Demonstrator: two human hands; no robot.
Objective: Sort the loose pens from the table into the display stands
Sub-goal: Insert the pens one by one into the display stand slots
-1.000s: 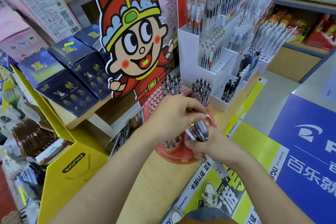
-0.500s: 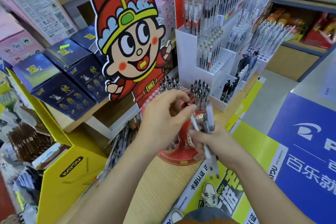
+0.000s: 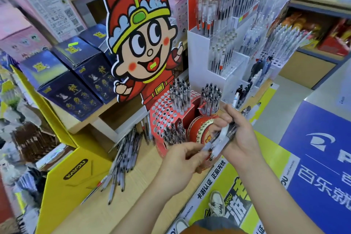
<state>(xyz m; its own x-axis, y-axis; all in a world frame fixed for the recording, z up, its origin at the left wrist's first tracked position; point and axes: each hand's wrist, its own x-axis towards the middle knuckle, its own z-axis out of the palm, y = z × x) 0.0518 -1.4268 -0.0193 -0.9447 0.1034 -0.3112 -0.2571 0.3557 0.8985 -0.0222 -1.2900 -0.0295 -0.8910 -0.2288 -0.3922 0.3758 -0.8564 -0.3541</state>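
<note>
Now both hands grip — right hand (image 3: 240, 135) clenches a pen bundle (image 3: 222, 138), left hand (image 3: 182, 161) pinches its near end — near the red stand (image 3: 167, 112).

"KAYOU" is printed in yellow on a black label on the yellow box (image 3: 76, 172). The yellow sign (image 3: 228, 192) reads "卡游认证 正品无忧"; the blue sign (image 3: 322, 157) shows "百乐".

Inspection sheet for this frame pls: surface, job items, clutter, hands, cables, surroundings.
Surface: wooden tabletop, partly bare.
Job's things: loose pens heaped left of the red display stand, whose holes are partly filled.
Clutter: yellow carton at the table's left edge.
Grippers: right hand holds a pen bundle; left hand pinches its lower end.
Cables: nothing seen.
Surroundings: cartoon cutout, white pen racks, navy boxes.
</note>
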